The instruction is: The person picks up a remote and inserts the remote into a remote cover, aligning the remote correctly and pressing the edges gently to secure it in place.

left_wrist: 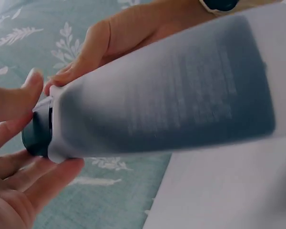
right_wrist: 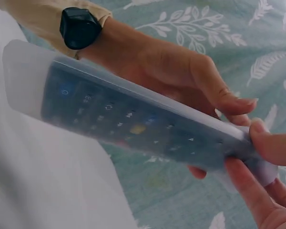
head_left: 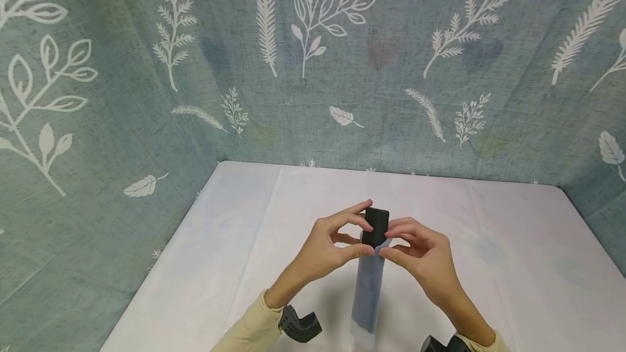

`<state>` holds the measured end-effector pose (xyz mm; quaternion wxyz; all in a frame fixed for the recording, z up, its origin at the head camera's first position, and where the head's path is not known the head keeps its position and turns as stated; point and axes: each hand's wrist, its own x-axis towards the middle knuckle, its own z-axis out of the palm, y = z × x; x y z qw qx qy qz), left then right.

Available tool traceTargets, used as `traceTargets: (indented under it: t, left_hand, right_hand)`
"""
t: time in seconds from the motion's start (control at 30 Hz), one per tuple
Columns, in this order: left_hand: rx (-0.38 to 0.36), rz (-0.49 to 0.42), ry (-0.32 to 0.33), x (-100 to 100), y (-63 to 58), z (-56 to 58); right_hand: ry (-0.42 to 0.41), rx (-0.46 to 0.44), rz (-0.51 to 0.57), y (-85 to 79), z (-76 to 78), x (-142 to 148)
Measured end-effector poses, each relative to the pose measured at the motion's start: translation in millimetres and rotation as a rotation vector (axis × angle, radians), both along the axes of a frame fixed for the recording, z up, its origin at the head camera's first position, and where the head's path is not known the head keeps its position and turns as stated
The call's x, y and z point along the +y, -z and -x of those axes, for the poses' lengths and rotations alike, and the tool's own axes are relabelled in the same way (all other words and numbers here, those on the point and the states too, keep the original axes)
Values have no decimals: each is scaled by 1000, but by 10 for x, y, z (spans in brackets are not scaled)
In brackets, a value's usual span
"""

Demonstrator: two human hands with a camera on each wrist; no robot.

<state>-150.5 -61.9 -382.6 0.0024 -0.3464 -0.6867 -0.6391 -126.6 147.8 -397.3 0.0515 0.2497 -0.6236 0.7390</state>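
A black remote control (head_left: pixel 376 221) stands lengthwise inside a translucent, whitish sleeve (head_left: pixel 368 292), one end showing above the sleeve's mouth. My left hand (head_left: pixel 337 240) holds that end, fingers on the remote and thumb at the sleeve's edge. On the other side my right hand (head_left: pixel 427 259) pinches the rim of the sleeve between thumb and fingers. Buttons show through the sleeve (right_wrist: pixel 26 78) in the right wrist view; its far end extends past the remote. The left wrist view shows the remote's back with blurred print, its dark end (left_wrist: pixel 36 131) out of the sleeve.
A white-covered table (head_left: pixel 244 205) lies beneath the hands. Behind and beside it hangs a grey-green curtain (head_left: pixel 303 102) with white leaf patterns. Dark wrist-worn devices (head_left: pixel 299 326) sit near both beige sleeve cuffs.
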Motion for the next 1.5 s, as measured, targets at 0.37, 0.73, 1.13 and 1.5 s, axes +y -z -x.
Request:
traceTargets:
  t: [0.37, 0.73, 1.13, 1.5]
  left_hand:
    - [-229, -226, 214, 61, 84, -41]
    - [-447, -486, 332, 72, 192, -76]
    - [-271, -210, 48, -21, 184, -78]
    - [-371, -264, 45, -6, 165, -74]
  right_hand:
    - [34, 152, -62, -81, -6, -11]
    - [153, 328, -61, 31, 64, -88]
    - [150, 401, -43, 31, 101, -77]
    - [112, 428, -69, 15, 86, -82]
